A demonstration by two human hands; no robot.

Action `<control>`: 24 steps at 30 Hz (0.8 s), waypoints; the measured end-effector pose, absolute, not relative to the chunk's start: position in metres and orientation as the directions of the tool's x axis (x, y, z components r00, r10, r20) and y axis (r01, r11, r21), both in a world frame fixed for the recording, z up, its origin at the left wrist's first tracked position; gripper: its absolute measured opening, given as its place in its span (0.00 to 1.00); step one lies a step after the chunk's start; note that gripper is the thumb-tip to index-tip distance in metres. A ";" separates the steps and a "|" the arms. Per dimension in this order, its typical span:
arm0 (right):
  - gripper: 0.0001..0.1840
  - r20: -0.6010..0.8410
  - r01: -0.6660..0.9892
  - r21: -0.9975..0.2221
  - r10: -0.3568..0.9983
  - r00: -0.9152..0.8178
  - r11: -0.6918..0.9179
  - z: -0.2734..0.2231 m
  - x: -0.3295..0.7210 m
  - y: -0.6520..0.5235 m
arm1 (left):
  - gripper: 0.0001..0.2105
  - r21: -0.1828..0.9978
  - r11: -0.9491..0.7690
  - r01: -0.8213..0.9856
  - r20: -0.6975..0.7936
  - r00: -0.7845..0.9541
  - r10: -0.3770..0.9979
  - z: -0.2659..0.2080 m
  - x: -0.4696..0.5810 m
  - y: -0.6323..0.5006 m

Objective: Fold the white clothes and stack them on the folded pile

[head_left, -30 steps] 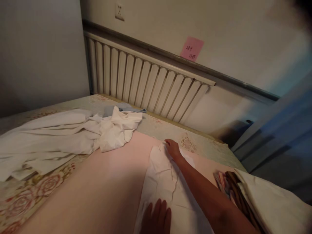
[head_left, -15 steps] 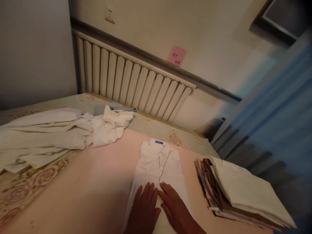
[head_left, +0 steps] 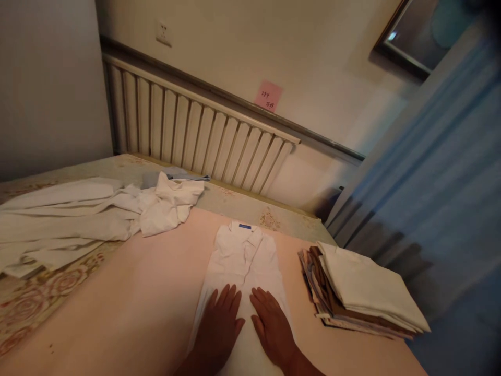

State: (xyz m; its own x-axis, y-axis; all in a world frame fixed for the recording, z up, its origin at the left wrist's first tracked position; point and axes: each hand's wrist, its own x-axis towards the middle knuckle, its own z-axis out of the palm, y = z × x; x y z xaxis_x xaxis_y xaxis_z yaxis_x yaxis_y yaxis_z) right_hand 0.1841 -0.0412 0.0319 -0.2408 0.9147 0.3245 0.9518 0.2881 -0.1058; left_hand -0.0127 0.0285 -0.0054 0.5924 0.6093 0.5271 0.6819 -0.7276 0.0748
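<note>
The left hand [head_left: 219, 328] and right hand [head_left: 273, 328], open and grasping nothing, lie palm-down on the white shirt [head_left: 230, 258], seemingly to hold it flat. Its collar [head_left: 253, 236] nears the far edge of the pink sheet [head_left: 144, 292]; the folded stack [head_left: 370, 284] sits at the right edge.

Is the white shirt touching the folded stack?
Apart: the head view shows a strip of the pink surface between the white shirt and the folded stack.
</note>
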 end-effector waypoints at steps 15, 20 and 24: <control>0.27 0.346 0.953 -0.120 0.912 -0.222 0.277 0.029 0.185 -0.040 | 0.23 0.089 -0.727 0.681 0.532 0.585 0.612 -0.010 -0.013 0.030; 0.27 0.344 0.952 -0.127 0.912 -0.222 0.280 0.029 0.185 -0.040 | 0.23 0.128 -0.727 0.674 0.519 0.579 0.629 -0.011 -0.012 0.030; 0.27 0.353 0.950 -0.128 0.908 -0.225 0.285 0.030 0.185 -0.040 | 0.23 0.122 -0.731 0.671 0.522 0.583 0.622 -0.011 -0.012 0.030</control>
